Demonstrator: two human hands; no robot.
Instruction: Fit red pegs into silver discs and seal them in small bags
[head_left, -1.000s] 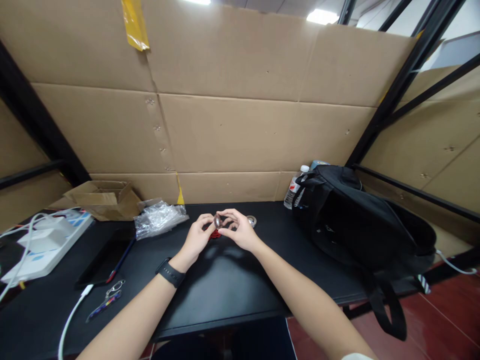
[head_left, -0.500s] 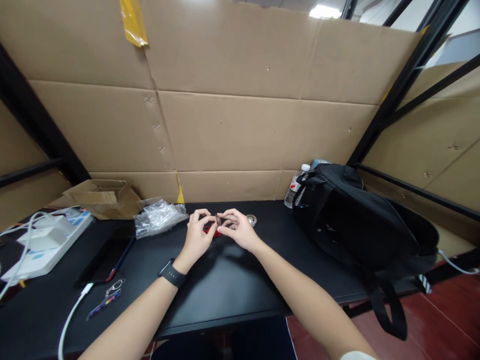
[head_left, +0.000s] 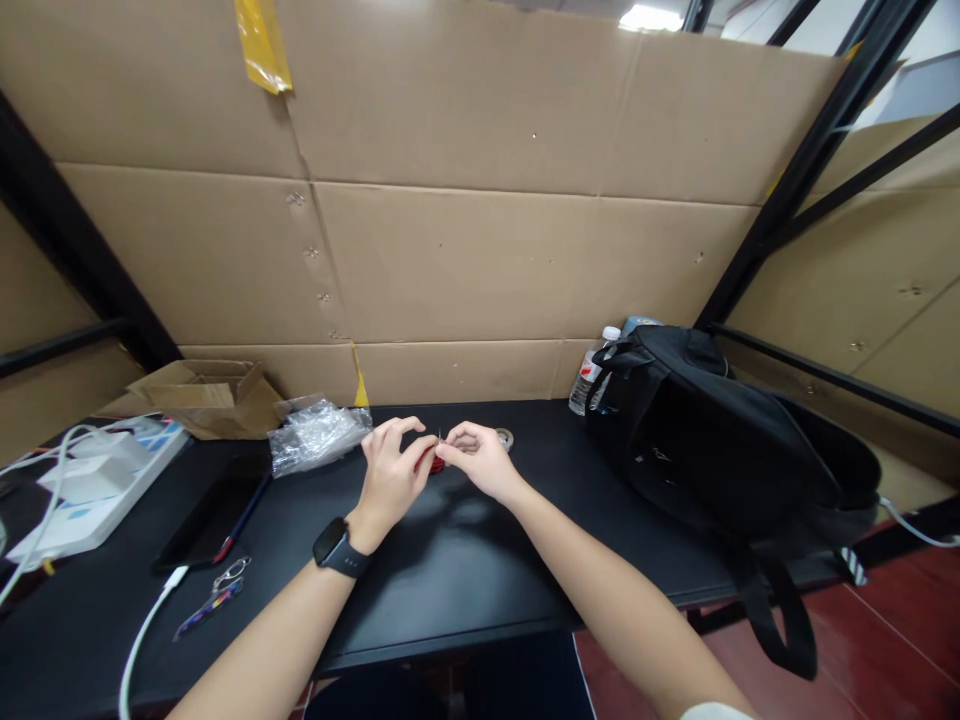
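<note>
A cardboard wall (head_left: 465,260) closes off the far side of the black table (head_left: 450,590) in my view. At the middle of its far half, the left hand (head_left: 391,468) and right hand (head_left: 482,462) meet fingertip to fingertip. I see thumb and forefinger of each pinched on a small thin item (head_left: 440,437), too small for me to name. A red thing (head_left: 438,464) sits just below it; the left fingers block part of it from me. The right hand also covers part of a round, ring-like object (head_left: 507,438) just beyond it.

To the left I have a crumpled clear plastic bag (head_left: 319,437) near the left hand, then an open cardboard box (head_left: 217,400) and a white power strip (head_left: 97,505). Nearer lie a dark tablet-like device (head_left: 202,515), a pen (head_left: 244,515) along its right edge, and a key ring (head_left: 211,605). On the right, a big black backpack (head_left: 720,450) takes up the table and partly hides a water bottle (head_left: 583,390), both well apart from the hands.
</note>
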